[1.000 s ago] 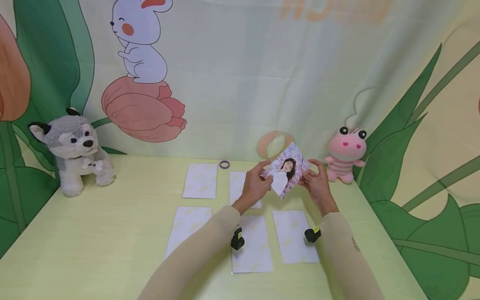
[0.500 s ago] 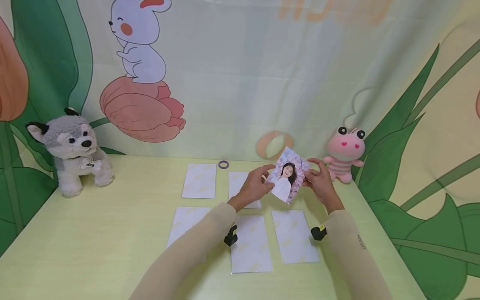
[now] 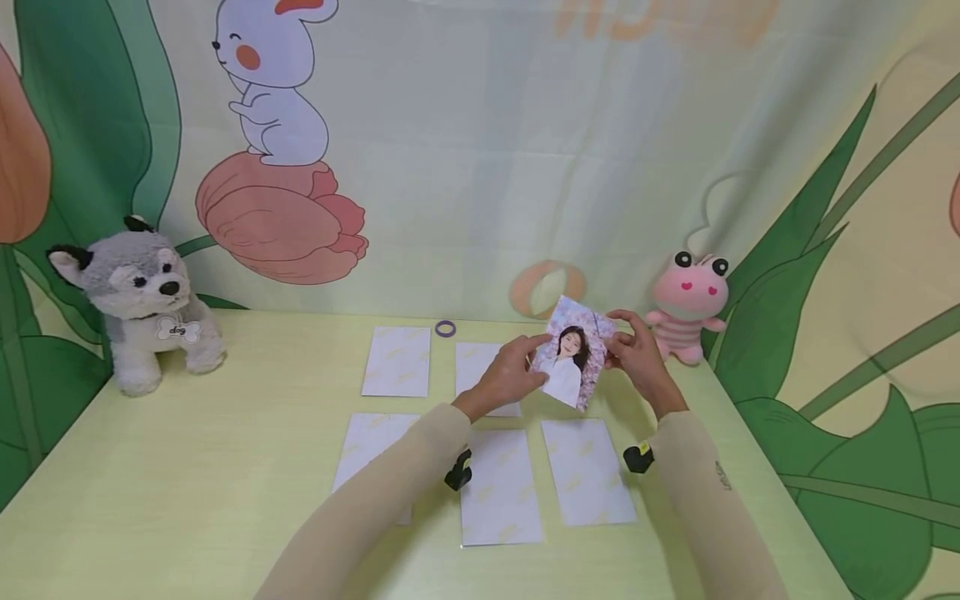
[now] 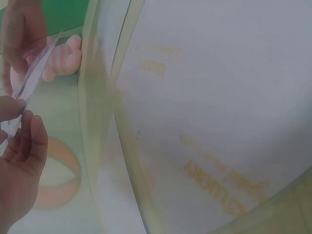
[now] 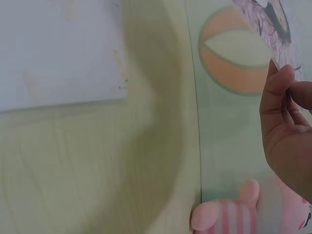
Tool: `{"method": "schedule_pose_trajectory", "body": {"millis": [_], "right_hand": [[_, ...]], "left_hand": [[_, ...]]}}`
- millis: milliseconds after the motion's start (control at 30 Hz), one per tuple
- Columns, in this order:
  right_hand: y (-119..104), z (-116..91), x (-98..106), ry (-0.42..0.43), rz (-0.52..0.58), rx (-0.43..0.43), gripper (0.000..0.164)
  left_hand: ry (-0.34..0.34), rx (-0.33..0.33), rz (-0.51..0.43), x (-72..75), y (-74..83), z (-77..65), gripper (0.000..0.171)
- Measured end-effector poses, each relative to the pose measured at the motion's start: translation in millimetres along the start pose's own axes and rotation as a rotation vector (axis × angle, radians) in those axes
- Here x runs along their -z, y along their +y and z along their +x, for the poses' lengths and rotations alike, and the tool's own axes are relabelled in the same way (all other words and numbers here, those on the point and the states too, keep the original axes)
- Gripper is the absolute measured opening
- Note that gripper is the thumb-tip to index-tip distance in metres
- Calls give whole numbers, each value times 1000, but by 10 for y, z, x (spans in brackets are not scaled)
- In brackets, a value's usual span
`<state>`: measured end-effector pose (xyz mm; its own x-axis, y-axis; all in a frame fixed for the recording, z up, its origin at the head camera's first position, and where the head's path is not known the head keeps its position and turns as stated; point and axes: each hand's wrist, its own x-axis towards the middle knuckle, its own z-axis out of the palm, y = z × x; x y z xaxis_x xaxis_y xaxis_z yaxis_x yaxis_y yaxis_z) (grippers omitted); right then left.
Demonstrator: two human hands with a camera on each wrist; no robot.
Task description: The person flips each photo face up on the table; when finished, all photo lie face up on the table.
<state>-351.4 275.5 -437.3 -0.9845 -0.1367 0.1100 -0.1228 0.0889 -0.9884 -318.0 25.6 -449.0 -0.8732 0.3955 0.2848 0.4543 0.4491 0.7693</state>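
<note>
A photo print (image 3: pixel 573 358) of a person before pink blossoms is held up, tilted, above the back of the table. My left hand (image 3: pixel 507 372) pinches its left edge between thumb and fingers. At its right edge, my right hand (image 3: pixel 637 357) grips it with thumb and fingertips. The left wrist view catches the print (image 4: pixel 36 78) nearly edge-on, with both hands on it. From the right wrist, only a corner of the print (image 5: pixel 280 34) shows above the right hand (image 5: pixel 287 117). Under and in front of the hands lie several white sheets (image 3: pixel 501 492) with faint yellow lettering.
A small purple ring (image 3: pixel 446 329) lies near the table's back edge. On the left sits a grey-and-white plush dog (image 3: pixel 150 308); a pink striped plush toy (image 3: pixel 688 308) sits at the back right. Behind the table (image 3: pixel 187 467) hangs a printed curtain (image 3: pixel 450 167).
The print has turned a little between the hands, standing less diamond-like and slightly lower than a second ago. The left hand has shifted slightly left. The sheets on the table stay put.
</note>
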Motion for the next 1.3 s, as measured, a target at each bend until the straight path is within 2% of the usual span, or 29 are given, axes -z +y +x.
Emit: {"method": "schedule_pose_trajectory", "body": {"millis": [133,433,700,833,967,1100,1300], "right_hand": [[3,3,8,-6,-68,6,41],[-40,15,21,37,-83,-16,46],[-95,-1,77,16,-99,-29,62],[-110,3,95,1,-140,-39,65],[-108,43,94,0,-201,-44,67],[-96,121,82,-3,-312,-24,69],[-82,221,41,-16,-490,-11,67]], "left_hand": [[6,2,20,-23,-16,5,63],[14,-2,49,-59,-11,15,63],[-20,71,24,-76,17,9,65],[-28,81,14,-98,10,16,67],[-36,85,18,-126,-1,22,68],[-35,122,19,-170,-2,31,69],[-31,182,126,-255,7,80,70]]}}
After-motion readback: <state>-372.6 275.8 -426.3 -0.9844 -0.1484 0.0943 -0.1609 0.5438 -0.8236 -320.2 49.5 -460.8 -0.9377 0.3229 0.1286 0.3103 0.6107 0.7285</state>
